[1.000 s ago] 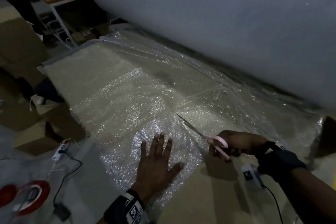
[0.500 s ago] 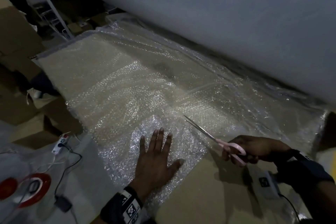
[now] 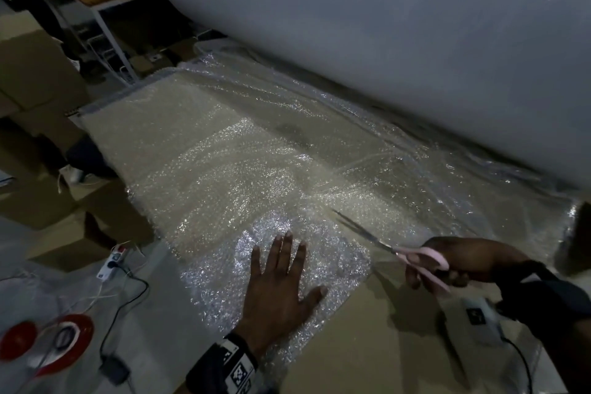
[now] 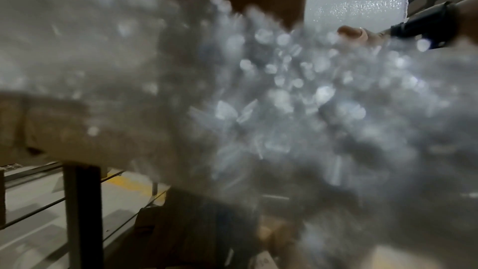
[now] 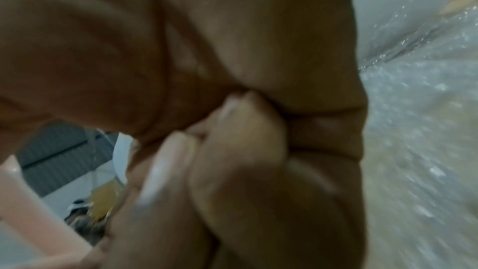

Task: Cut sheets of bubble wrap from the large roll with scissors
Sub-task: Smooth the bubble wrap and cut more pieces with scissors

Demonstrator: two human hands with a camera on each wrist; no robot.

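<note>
We see the left hand point(image 3: 281, 291) lying flat, fingers straight and spread wide, pressing down on the near corner of the bubble wrap sheet point(image 3: 230, 157). The right hand point(image 3: 454, 262) has its fingers curled through the pink handles of the scissors point(image 3: 399, 249), gripping them just off the sheet's near edge. The blades are narrow, almost together, and their tips sit over the wrap. The scissors' long axis runs from the handles at lower right up and to the left, pointing toward the large roll point(image 3: 383, 41), which lies across the far side of the cardboard table point(image 3: 367, 345).

The head view gives us the whole layout; the left wrist view shows only blurred bubbles pressed close to the lens, with the roll's end point(image 4: 354, 1) and the right hand's fingers point(image 4: 354, 34) beyond. The right wrist view is filled by curled fingers point(image 5: 245, 161) and a pink handle point(image 5: 31, 222), with the wrap at its right. A white power strip point(image 3: 112, 262) and a red tape roll point(image 3: 64, 339) lie at lower left.
</note>
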